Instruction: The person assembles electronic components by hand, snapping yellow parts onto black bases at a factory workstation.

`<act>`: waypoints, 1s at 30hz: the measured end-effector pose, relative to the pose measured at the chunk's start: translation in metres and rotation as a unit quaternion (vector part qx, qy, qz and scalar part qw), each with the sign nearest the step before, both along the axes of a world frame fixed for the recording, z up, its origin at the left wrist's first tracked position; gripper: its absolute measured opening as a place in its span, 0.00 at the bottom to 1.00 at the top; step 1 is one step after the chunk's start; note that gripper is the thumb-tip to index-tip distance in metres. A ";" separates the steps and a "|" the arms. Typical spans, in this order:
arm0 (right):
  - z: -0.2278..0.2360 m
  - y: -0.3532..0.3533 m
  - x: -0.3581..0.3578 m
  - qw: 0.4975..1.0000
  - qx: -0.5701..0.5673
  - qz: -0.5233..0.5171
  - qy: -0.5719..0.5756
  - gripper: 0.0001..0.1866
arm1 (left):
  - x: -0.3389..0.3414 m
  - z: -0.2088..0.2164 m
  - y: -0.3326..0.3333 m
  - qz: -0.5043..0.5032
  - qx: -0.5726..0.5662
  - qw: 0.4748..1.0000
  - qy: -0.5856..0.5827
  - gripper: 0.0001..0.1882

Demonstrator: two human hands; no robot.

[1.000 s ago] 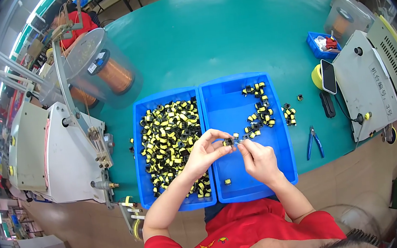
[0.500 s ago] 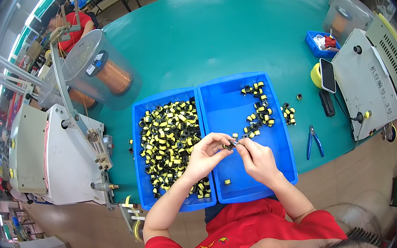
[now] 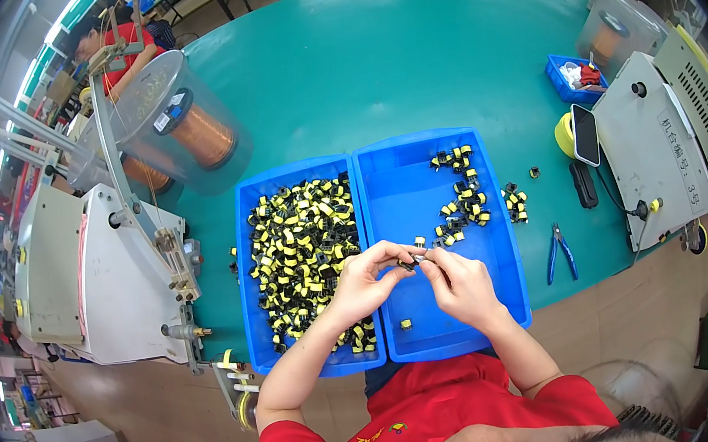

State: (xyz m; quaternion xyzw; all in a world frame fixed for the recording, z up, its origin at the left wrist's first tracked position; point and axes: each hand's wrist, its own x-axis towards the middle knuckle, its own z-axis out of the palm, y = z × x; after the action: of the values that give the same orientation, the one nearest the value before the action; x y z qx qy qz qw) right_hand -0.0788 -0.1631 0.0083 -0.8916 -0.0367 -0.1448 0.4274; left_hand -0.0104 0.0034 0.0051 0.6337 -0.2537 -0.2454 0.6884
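Over the right blue bin (image 3: pixel 513 277), my two hands meet at the fingertips. My left hand (image 3: pixel 365 282) pinches a small dark wound coil (image 3: pixel 407 265). My right hand (image 3: pixel 463 283) is closed on a thin silvery piece (image 3: pixel 418 258) that touches the coil; its kind is too small to tell. The left blue bin (image 3: pixel 249 268) holds a heap of black coils with yellow tape (image 3: pixel 303 235). Several more such coils (image 3: pixel 463 200) lie along the right bin's far right part, and a single coil (image 3: pixel 405 325) sits near its front.
Blue-handled nippers (image 3: pixel 559 252), a phone (image 3: pixel 584 135) on a yellow roll and a few loose coils (image 3: pixel 514 203) lie on the green table (image 3: pixel 336 66) to the right. Winding machines (image 3: pixel 107 275) flank both sides. Copper wire spools (image 3: pixel 203 138) stand far left. A co-worker (image 3: pixel 121 51) sits beyond.
My hands stay in nearly the same place, with a slight shift of the fingers around the coil and silvery piece. The co-worker at the far left has leaned and moved an arm.
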 end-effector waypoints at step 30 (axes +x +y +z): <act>0.003 0.000 -0.003 1.000 -0.027 -0.002 0.016 0.07 | 0.006 0.000 0.001 0.001 -0.027 0.987 0.160 0.13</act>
State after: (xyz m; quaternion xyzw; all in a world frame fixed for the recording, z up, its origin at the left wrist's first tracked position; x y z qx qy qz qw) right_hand -0.0816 -0.1636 0.0114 -0.9050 -0.0320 -0.1305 0.4035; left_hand -0.0045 0.0041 0.0055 0.5678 -0.1456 -0.3360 0.7372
